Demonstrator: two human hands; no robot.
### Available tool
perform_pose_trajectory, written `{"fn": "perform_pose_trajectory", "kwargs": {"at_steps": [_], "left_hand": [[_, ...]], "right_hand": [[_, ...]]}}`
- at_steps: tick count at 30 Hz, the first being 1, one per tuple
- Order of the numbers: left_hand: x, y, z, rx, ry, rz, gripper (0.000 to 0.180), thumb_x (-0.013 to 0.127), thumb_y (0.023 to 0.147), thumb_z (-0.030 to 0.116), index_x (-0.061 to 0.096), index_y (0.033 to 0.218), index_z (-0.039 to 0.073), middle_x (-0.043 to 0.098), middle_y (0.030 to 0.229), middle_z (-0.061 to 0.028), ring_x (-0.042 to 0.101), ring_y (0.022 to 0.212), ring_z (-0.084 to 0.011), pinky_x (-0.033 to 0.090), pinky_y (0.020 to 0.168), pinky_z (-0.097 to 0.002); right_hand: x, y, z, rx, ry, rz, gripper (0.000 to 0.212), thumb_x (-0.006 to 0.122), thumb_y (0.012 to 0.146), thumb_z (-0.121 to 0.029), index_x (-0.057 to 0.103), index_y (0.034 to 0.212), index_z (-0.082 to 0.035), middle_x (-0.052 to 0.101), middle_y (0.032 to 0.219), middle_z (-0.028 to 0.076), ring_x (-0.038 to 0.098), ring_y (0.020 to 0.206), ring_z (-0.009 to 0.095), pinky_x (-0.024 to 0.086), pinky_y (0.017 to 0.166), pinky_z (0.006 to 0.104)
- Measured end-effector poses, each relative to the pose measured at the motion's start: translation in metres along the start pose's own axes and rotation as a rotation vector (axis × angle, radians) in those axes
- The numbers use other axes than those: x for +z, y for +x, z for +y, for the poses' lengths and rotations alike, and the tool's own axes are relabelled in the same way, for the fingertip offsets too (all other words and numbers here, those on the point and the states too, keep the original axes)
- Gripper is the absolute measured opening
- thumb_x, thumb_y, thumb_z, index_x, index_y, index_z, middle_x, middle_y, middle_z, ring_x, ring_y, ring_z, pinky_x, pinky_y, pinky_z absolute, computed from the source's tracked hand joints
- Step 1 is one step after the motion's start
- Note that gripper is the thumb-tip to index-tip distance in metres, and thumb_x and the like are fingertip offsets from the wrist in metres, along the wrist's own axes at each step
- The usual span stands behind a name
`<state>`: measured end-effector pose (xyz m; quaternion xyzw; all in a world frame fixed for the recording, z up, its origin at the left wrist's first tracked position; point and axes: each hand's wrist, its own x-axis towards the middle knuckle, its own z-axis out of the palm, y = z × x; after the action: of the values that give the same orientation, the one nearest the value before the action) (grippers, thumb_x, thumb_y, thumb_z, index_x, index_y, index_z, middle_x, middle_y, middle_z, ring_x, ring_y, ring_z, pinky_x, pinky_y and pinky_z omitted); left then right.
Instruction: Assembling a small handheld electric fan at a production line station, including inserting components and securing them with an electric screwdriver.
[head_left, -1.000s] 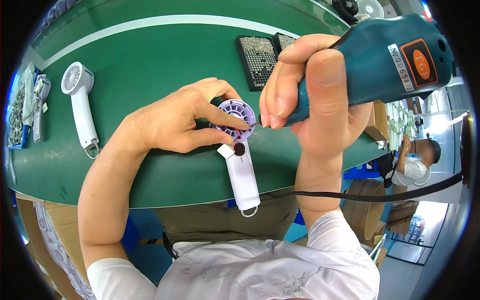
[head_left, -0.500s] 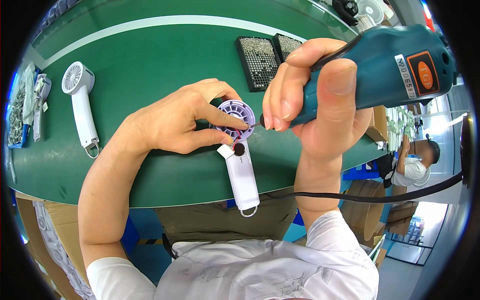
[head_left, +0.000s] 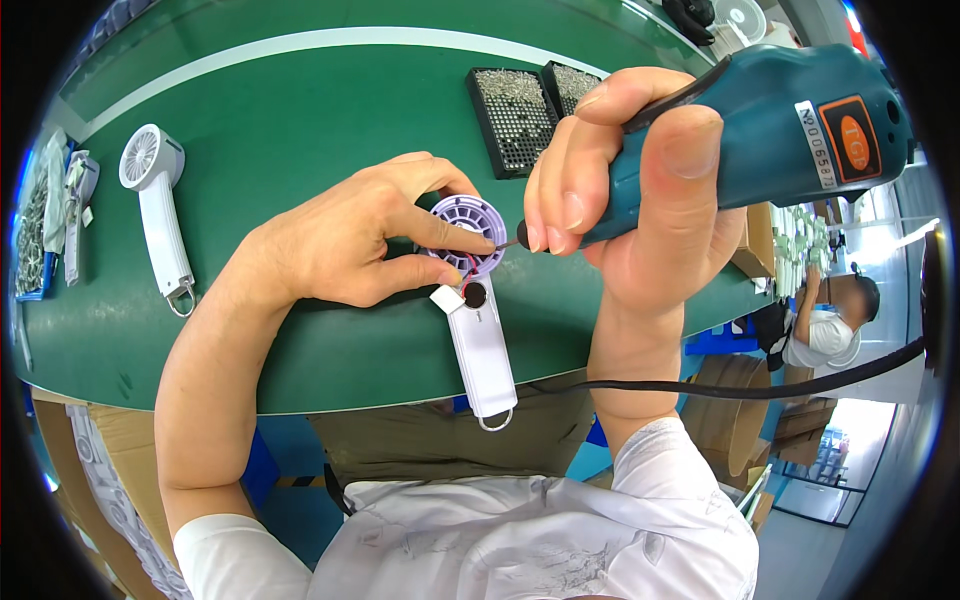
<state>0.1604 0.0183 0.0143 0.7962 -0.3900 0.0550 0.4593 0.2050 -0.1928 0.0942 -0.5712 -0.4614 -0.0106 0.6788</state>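
On the table in front of me lies a handheld fan (head_left: 483, 360), its round lilac head away from me and its white handle with a wire loop toward me. My left hand (head_left: 345, 240) steadies the head, index finger across its slotted face and thumb by the thin red wires. A small white block (head_left: 446, 299) sits beside the thumb, next to a dark round disc (head_left: 474, 294) on the handle. My right hand (head_left: 650, 195) is wrapped round a teal electric screwdriver (head_left: 765, 120). Its bit points left and meets the head's right rim, close to my left fingertip.
Two black trays of screws (head_left: 512, 125) stand at the back. A second white handheld fan (head_left: 163, 215) lies at the left, with a blue bin of metal parts (head_left: 42, 235) beyond. A black cable (head_left: 770, 397) crosses at right. Another person (head_left: 825, 335) sits at far right.
Almost nothing differs. The view has shifted slightly; both hands keep their holds, and the bit stays at the fan head's rim.
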Motion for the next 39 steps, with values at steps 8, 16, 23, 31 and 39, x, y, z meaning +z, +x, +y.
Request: {"fn": "perform_pose_trajectory", "kwargs": {"at_steps": [8,16,23,31,39], "left_hand": [[-0.003,0.0,0.003,-0.058,0.005,-0.044,0.033,0.083,0.082,0.021,0.08,0.112,0.008,0.064,0.131,-0.0165,0.059,0.122,-0.0381,0.043,0.107,-0.0497],[0.003,-0.002,-0.002,-0.002,0.002,0.018,0.031,0.08,0.084,0.021,0.08,0.114,0.012,0.066,0.118,-0.0192,0.06,0.107,-0.0357,0.048,0.096,-0.0436],[0.003,0.001,-0.002,0.013,0.005,0.029,0.032,0.08,0.083,0.02,0.08,0.114,0.012,0.066,0.117,-0.0189,0.061,0.106,-0.0358,0.049,0.095,-0.0438],[0.003,0.001,-0.002,-0.022,-0.022,0.035,0.032,0.081,0.082,0.018,0.079,0.114,0.013,0.067,0.117,-0.0177,0.061,0.106,-0.0357,0.049,0.094,-0.0437],[-0.003,0.001,0.001,-0.065,-0.099,-0.033,0.033,0.081,0.082,0.02,0.08,0.114,0.014,0.066,0.119,-0.0164,0.061,0.107,-0.0353,0.048,0.094,-0.0431]], "right_hand": [[-0.001,0.0,0.001,0.002,-0.034,0.004,0.043,0.053,0.108,-0.038,0.059,0.111,0.004,0.054,0.061,0.007,0.05,0.044,0.014,0.045,0.04,0.0318],[0.004,-0.003,0.011,0.04,0.025,-0.039,0.035,0.055,0.108,-0.029,0.057,0.108,0.005,0.054,0.061,0.007,0.051,0.045,0.015,0.046,0.04,0.0319],[-0.004,-0.002,0.013,0.104,0.114,-0.099,0.026,0.057,0.105,-0.025,0.054,0.098,0.0,0.053,0.059,0.008,0.049,0.043,0.015,0.045,0.039,0.0311],[-0.001,-0.003,0.015,0.14,0.144,-0.1,0.022,0.057,0.103,-0.018,0.051,0.092,-0.001,0.051,0.057,0.009,0.047,0.042,0.016,0.043,0.039,0.0306],[0.004,-0.004,0.016,0.152,0.192,-0.076,0.009,0.056,0.097,0.001,0.05,0.09,0.003,0.053,0.056,0.01,0.049,0.042,0.015,0.045,0.041,0.0308]]}}
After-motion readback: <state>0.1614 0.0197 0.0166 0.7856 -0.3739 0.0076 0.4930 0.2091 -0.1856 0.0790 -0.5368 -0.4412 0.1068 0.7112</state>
